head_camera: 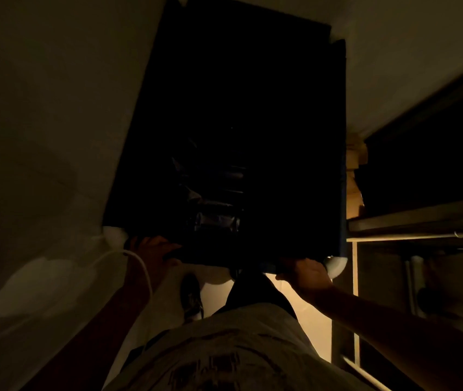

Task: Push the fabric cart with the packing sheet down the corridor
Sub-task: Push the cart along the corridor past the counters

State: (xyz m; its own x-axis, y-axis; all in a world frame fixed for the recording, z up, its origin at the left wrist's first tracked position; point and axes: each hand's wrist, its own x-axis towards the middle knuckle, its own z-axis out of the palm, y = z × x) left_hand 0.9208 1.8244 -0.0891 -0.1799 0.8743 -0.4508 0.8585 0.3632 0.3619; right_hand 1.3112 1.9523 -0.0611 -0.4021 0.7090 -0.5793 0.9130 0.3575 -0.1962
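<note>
the dark cart (253, 108) fills the centre of the frame, the crinkled sheet (213, 210) low inside it. left hand (151, 251) and right hand (306, 275) both grip its near rim. it could snag the shelving (411, 224) at right, just beside it. pale floor (55, 108), dim narrow corridor.

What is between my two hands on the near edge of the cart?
In the head view, only the dark near rim of the fabric cart spans between the left hand and right hand. Just beyond it, the crinkled packing sheet lies inside.
</note>
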